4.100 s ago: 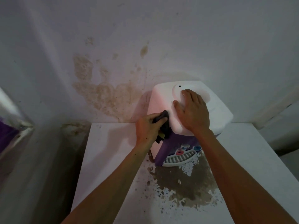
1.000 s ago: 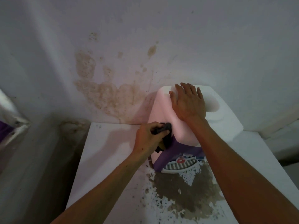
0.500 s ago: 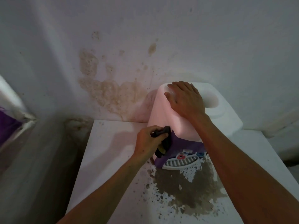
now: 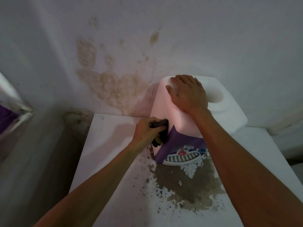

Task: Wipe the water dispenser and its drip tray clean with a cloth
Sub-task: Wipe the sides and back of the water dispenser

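Observation:
A white water dispenser with a purple front panel stands on a white table against the wall. Its white slotted drip tray juts out at the bottom front, below red and blue taps. My left hand grips a dark cloth and holds it against the dispenser's left side, near the purple edge. Flat on the dispenser's top left corner lies my right hand, fingers spread toward the wall.
A large brown patch of peeled surface with scattered flecks spreads over the table in front of the drip tray. The wall behind has brown damp stains. A purple and white object sits at the left edge.
The cloth in my left hand has slid a little down the dispenser's left side. My right hand has shifted left toward the top corner, and the dispenser looks turned slightly.

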`<state>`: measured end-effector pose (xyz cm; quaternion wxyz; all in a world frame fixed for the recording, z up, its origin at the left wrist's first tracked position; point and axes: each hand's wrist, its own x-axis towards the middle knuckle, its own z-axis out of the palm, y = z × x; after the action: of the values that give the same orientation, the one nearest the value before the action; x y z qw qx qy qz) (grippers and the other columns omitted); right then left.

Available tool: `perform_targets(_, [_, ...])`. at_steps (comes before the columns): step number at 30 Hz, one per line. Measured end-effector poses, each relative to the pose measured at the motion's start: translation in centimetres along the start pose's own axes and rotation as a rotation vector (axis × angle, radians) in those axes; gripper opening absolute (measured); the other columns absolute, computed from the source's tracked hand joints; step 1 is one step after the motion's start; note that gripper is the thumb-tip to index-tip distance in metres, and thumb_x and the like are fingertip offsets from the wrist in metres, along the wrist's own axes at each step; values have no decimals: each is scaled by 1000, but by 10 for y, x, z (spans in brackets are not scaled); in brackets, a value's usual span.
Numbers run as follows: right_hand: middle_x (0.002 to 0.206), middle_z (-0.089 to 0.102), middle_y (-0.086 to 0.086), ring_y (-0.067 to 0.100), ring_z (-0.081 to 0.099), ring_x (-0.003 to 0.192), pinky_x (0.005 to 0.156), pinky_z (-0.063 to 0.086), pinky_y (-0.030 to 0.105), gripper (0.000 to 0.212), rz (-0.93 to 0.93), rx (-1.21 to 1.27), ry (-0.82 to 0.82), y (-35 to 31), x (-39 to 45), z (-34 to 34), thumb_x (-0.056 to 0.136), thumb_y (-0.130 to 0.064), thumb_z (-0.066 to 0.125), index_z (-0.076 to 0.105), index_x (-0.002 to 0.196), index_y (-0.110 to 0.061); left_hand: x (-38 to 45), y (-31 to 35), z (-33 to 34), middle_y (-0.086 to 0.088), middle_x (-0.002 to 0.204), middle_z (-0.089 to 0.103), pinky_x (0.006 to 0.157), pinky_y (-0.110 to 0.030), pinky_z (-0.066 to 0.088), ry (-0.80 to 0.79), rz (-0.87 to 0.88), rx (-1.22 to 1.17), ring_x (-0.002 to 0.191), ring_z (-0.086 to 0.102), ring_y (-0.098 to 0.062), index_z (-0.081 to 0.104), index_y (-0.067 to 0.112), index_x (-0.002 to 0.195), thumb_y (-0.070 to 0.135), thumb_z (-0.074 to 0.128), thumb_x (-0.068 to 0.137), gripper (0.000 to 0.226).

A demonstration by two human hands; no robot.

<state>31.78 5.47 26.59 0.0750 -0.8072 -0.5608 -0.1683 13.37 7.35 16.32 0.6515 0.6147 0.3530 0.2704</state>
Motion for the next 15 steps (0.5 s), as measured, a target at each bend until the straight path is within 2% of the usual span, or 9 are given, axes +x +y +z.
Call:
perform_targets(2, [146,54,0,21,44,139,118,31,47,55,0,-1,9,0,0,0,100,-54,33,55,138,-21,-7,-5,-2,-2,89,75,86,-48,61,-66,14,19,94,73,-25,80,25,85,16,84,81,11])
perform_targets(6, [144,55,1,22,46,137,118,32,46,55,0,-1,27,0,-1,0,100,-53,34,57,136,-20,-6,-3,-3,4,91,76,86,-45,61,-69,53,68,94,72,-18,80,22,90,18,85,81,11])
perform_targets(8, [144,56,2,22,46,137,118,32,46,55,-1,-3,33,1,-2,0,100,-53,33,57,136,-20,-3,-1,1,7,88,76,85,-41,62,-2,67,54,89,72,-16,80,25,90,18,84,82,11])
perform_targets(11, [143,57,1,22,47,136,118,33,44,54,3,2,46,1,-3,-2,100,-52,34,58,136,-20,-2,-5,7,-2,80,76,72,-32,63,76,51,22,72,72,-19,79,20,91,16,81,85,8])
perform_targets(13, [142,57,1,22,48,135,118,33,44,53,6,-4,51,1,-3,-2,100,-52,34,58,135,-20,-3,-14,8,-1,82,76,77,-34,63,61,6,37,74,72,-17,78,20,89,17,82,84,7])
perform_targets(15, [142,57,0,21,47,135,117,33,44,53,10,-4,44,0,-2,-2,100,-52,34,59,135,-21,-7,-26,4,3,87,76,86,-41,62,-11,-36,79,87,73,-17,79,23,86,18,83,82,8])
